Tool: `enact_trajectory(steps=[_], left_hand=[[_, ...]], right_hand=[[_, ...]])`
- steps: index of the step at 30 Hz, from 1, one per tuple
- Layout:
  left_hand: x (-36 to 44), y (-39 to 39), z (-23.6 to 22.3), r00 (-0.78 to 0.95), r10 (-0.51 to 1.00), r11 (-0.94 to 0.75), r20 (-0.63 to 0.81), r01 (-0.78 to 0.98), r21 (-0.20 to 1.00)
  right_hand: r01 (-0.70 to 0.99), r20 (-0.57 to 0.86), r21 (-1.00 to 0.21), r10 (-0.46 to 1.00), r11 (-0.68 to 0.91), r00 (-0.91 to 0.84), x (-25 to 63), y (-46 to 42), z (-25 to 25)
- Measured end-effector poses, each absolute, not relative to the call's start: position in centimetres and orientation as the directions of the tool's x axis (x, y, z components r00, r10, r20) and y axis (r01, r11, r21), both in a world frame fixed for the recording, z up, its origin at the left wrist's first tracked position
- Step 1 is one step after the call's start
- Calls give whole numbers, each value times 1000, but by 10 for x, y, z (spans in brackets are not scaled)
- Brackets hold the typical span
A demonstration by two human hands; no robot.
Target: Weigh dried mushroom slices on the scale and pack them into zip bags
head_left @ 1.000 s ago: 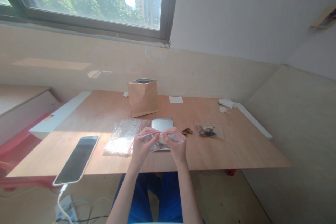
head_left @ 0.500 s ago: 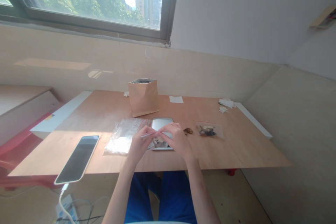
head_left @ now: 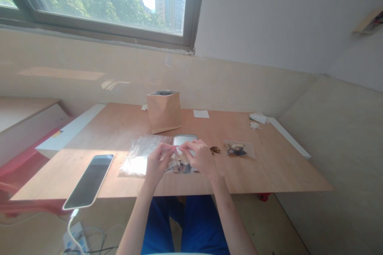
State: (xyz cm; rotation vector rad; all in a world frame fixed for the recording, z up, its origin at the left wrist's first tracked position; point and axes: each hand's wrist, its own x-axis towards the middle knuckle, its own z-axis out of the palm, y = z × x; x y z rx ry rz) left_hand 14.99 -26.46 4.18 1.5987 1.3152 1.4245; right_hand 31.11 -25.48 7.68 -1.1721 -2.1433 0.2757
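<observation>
Between my hands hangs a clear zip bag (head_left: 180, 163) with a red strip along its top and pale and dark pieces inside. My left hand (head_left: 157, 163) pinches the top edge at its left side. My right hand (head_left: 200, 157) pinches the same edge further right, with the fingertips of both hands close together. Behind the bag lies a metal tray (head_left: 184, 138), partly hidden by the bag and my hands. Left of my left hand is a stack of clear plastic bags (head_left: 139, 157).
A brown paper pouch (head_left: 164, 112) stands open at the back. On the right are a filled zip bag (head_left: 237, 148) and a small brown piece (head_left: 214, 150). A phone (head_left: 89, 182) on a cable lies at the left edge. White paper (head_left: 201, 114) and scraps (head_left: 257, 118) lie further back.
The zip bag has tipped from nearly flat to hanging down, so its contents now show below my fingers. My hands stay pinched at its top and have shifted slightly left.
</observation>
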Motion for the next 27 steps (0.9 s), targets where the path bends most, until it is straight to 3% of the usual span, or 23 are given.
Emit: enact_trajectory(steps=[6,16,27], left_hand=[[154,-265,39,-55,931,-337,362,253,907],[148,-268,43,-300,884,-283,360,270,920],[149,-269,34,-375,918,-155,128,-42,987]], right_hand=[[685,512,-391,763,615,-393,300,-249,70],[729,533,-326,754,602,-384,301,-248,64],[715,609,-335,720,613,-332,310,-242,50]])
